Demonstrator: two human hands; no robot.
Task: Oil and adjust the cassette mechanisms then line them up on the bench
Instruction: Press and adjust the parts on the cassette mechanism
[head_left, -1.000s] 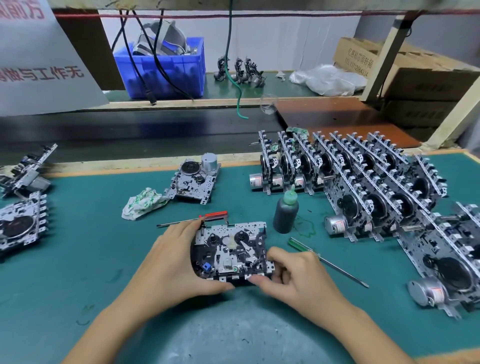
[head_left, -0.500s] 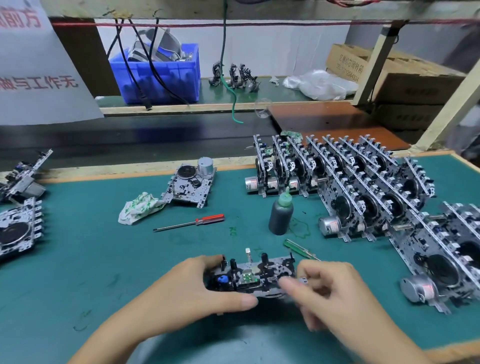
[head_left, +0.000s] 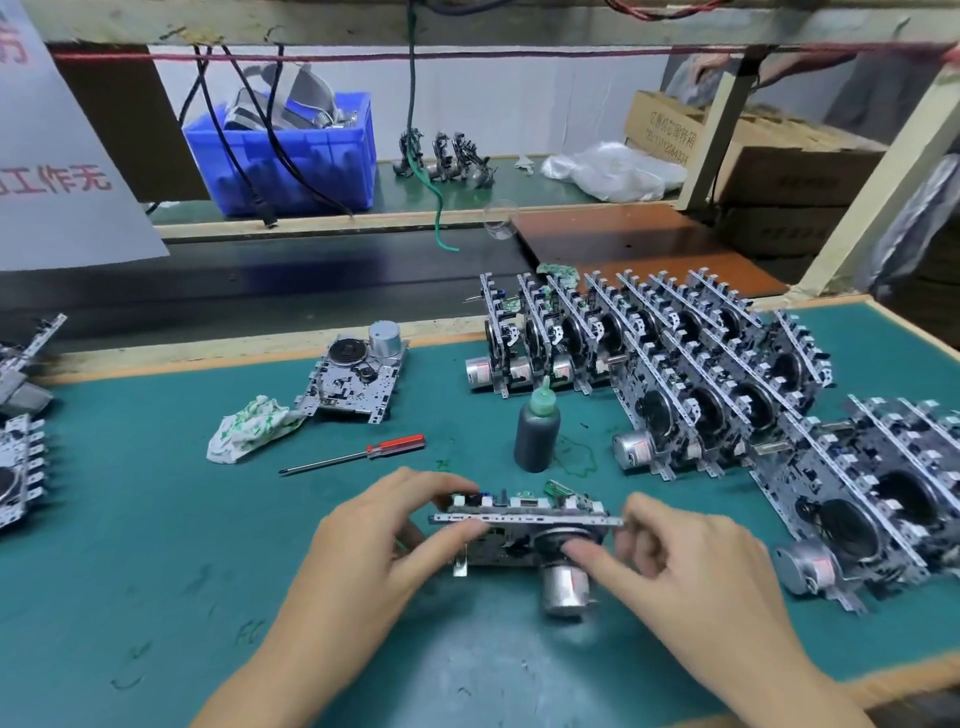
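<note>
A metal cassette mechanism is held on edge just above the green bench mat, its silver motor pointing toward me. My left hand grips its left end between thumb and fingers. My right hand holds the right end, with the index finger pressed on the black flywheel. Rows of finished mechanisms stand upright on the right. A dark oil bottle with a green tip stands just behind the held mechanism.
A red-handled screwdriver lies left of the bottle. A crumpled rag and one flat mechanism sit farther back. More mechanisms lie at the left edge. A blue crate and cardboard boxes stand on the rear shelf.
The mechanism has been turned from lying face up to standing on edge with its motor toward me. My right index finger has moved onto the flywheel.
</note>
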